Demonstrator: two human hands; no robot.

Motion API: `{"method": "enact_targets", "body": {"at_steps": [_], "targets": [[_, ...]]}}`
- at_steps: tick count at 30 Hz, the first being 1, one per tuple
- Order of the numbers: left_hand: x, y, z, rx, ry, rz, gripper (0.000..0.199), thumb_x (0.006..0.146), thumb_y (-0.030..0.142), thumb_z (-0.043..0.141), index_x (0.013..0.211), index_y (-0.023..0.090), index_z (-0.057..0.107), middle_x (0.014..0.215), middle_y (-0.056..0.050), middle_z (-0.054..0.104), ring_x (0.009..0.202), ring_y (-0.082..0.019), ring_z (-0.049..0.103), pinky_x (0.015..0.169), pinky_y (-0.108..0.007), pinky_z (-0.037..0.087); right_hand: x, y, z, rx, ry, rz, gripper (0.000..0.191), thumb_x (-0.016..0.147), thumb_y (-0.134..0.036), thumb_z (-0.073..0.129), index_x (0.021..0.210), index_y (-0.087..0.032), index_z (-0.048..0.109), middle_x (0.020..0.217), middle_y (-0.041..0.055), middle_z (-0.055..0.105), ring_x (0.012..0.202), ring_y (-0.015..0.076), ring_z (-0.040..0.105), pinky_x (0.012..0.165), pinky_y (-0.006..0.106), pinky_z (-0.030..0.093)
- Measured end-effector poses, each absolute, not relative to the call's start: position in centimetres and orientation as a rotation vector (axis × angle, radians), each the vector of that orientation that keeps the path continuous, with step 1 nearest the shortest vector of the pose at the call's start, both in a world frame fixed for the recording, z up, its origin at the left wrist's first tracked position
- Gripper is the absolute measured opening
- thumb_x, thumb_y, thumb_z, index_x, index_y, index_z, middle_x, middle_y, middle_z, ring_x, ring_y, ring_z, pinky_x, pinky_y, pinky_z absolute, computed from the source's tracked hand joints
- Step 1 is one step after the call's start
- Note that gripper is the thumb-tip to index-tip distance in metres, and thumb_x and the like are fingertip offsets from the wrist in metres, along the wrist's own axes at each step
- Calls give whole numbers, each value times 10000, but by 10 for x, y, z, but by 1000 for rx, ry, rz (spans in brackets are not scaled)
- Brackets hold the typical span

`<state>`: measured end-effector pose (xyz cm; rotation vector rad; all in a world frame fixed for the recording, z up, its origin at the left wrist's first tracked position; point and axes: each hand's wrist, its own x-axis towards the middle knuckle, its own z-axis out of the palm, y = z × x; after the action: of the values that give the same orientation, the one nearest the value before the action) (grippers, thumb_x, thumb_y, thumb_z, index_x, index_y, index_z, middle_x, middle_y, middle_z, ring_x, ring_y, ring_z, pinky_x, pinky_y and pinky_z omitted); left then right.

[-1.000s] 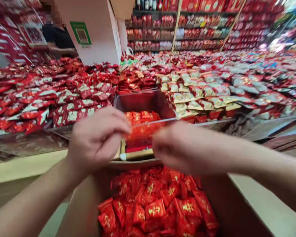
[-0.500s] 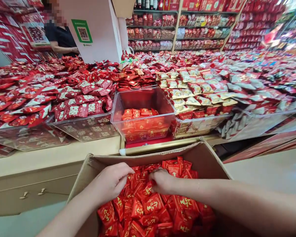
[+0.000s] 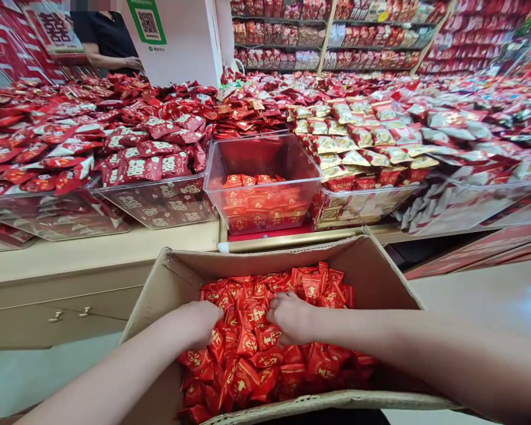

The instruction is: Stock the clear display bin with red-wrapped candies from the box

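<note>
Left hand: your left hand (image 3: 202, 323) is down in the small red packets with gold print (image 3: 269, 375); fingertips hidden, can't tell if it grips any.
Right hand: your right hand (image 3: 292, 319) is in the same pile, fingers curled against packets near the middle; can't tell if any are grasped.
Red packets: heaped inside the open brown cardboard box (image 3: 389, 277), right in front of you.
Clear bin: the rectangular transparent plastic bin (image 3: 256, 156) on the cream table (image 3: 71, 254), just beyond the box, part-filled with similar red packets.
Bin neighbours: maroon packets (image 3: 153, 162) left, gold-and-white packets (image 3: 363, 139) right.
</note>
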<state>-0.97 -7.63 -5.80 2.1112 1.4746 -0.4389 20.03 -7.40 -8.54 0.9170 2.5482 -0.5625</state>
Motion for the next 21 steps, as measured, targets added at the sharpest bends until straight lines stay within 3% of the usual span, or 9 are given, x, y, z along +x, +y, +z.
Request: {"method": "enact_targets", "body": {"at_steps": [5, 8, 11, 14, 17, 21], "targets": [[0, -73, -43, 2229, 1440, -364, 225, 700, 227, 502, 887, 218, 626, 907, -95, 641, 878, -247, 572, 790, -356, 401, 199, -67, -81, 984, 2599, -649, 271, 638, -285, 602, 878, -161, 617, 852, 90, 629, 868, 248, 540, 749, 355, 390], [9, -76, -37, 2255, 1319, -217, 337, 752, 358, 463, 1054, 232, 544, 1030, -84, 595, 946, -230, 536, 815, -319, 385, 199, -59, -66, 1082, 2668, -773, 241, 658, -265, 580, 876, -168, 614, 815, 70, 640, 770, 203, 569, 674, 279, 396], [13, -79, -36, 2224, 1228, -125, 250, 762, 398, 450, 875, 223, 588, 834, -41, 630, 740, -199, 576, 633, -255, 410, 198, -56, -53, 1154, 2731, -947, 246, 667, -303, 565, 867, -167, 612, 765, 48, 635, 675, 157, 553, 569, 224, 371], [12, -79, -34, 2219, 1230, -84, 230, 794, 342, 407, 673, 209, 549, 604, 21, 557, 529, -136, 496, 467, -214, 314, 199, -55, -45, 1293, 2781, -1173, 230, 634, -337, 601, 781, -160, 604, 658, 3, 591, 572, 105, 480, 494, 198, 324], [12, -76, -22, 2172, 1202, 69, 220, 811, 300, 394, 662, 199, 521, 586, 46, 504, 530, -108, 437, 486, -192, 304, 200, -51, -39, 1490, 2694, -1615, 244, 603, -363, 634, 658, -144, 543, 569, -35, 507, 517, 72, 404, 461, 183, 301], [18, -74, -3, 1946, 1124, 328, 231, 828, 285, 380, 708, 169, 540, 657, 23, 552, 606, -114, 480, 558, -182, 355, 200, -48, -26, 1426, 2265, -2565, 340, 578, -407, 655, 677, -144, 465, 584, -33, 501, 527, 81, 455, 512, 215, 389]]}}
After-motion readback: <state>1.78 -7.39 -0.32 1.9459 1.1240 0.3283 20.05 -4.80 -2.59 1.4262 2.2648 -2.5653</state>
